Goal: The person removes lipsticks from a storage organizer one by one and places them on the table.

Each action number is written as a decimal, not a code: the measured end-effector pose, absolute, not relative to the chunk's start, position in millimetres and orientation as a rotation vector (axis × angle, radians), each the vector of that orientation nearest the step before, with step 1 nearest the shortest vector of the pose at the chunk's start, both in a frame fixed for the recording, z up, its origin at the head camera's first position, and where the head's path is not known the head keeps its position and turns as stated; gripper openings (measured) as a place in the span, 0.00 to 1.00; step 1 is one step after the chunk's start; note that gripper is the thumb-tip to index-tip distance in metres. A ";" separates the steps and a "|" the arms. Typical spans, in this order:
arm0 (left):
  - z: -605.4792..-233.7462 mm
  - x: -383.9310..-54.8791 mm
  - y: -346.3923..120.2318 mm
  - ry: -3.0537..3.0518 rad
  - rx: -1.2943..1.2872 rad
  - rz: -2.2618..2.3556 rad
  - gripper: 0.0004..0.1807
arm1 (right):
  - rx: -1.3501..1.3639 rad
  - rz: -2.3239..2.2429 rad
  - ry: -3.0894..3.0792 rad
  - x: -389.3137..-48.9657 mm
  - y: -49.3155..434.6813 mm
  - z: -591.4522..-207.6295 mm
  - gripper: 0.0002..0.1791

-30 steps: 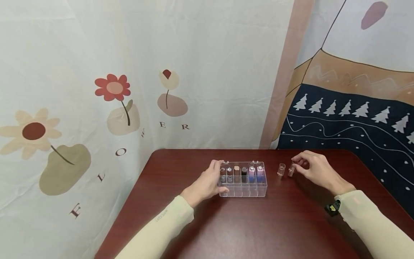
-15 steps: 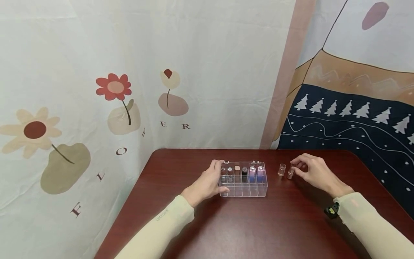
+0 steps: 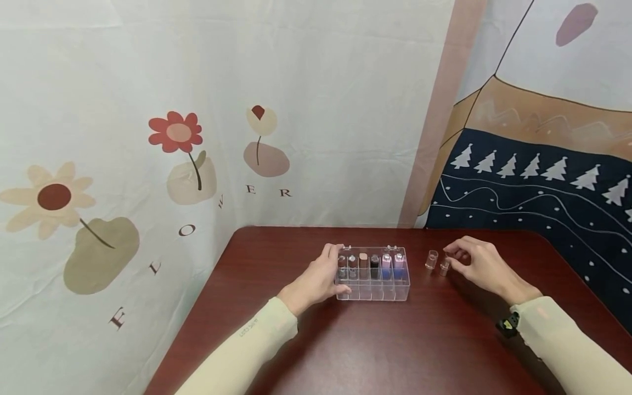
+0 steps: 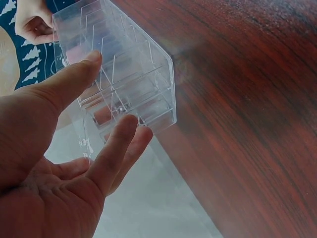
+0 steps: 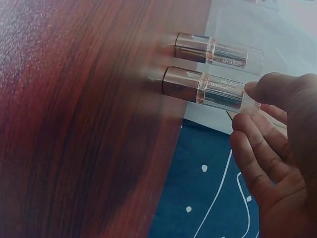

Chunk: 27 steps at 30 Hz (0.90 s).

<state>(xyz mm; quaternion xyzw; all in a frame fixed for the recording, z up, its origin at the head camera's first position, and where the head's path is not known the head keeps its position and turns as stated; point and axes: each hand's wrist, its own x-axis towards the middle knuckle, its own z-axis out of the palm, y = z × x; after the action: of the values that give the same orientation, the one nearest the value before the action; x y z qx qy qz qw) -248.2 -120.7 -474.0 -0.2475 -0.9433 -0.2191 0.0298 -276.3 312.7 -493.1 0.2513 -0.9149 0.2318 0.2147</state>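
My left hand holds the left end of a clear compartment box, thumb across its front and fingers at the back corner. Several lipsticks stand in the back row: dark, brown and two pink-and-blue ones. To the right of the box, my right hand pinches the clear cap of a lipstick between thumb and finger. This lipstick has a shiny bronze base and stands upright on the table. A matching lipstick stands close to it, apart and untouched by the hand.
The dark red wooden table ends at a pale flower-print curtain behind. A navy cloth with white trees hangs at the right. The box's hinged edge faces the back.
My right hand has lowered the pinched lipstick slightly, bringing it down beside the other one. The left hand stays on the box. The view shifts a little.
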 end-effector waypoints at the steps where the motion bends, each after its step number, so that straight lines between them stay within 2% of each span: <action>1: -473.6 -248.9 -120.5 -2.909 -0.763 -0.676 0.59 | 0.697 0.648 -2.540 -276.0 312.7 -492.1 0.16; 27: -475.7 -254.1 -122.9 -2.916 -0.773 -0.760 0.59 | 0.637 0.569 -2.537 -266.7 302.5 -481.5 0.19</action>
<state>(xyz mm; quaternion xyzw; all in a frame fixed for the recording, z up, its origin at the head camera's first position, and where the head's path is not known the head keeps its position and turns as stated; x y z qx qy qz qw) -254.1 -122.9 -475.7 -0.2485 -0.9372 -0.2443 0.0154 -266.7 302.5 -481.5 0.2317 -0.9223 0.2067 0.2303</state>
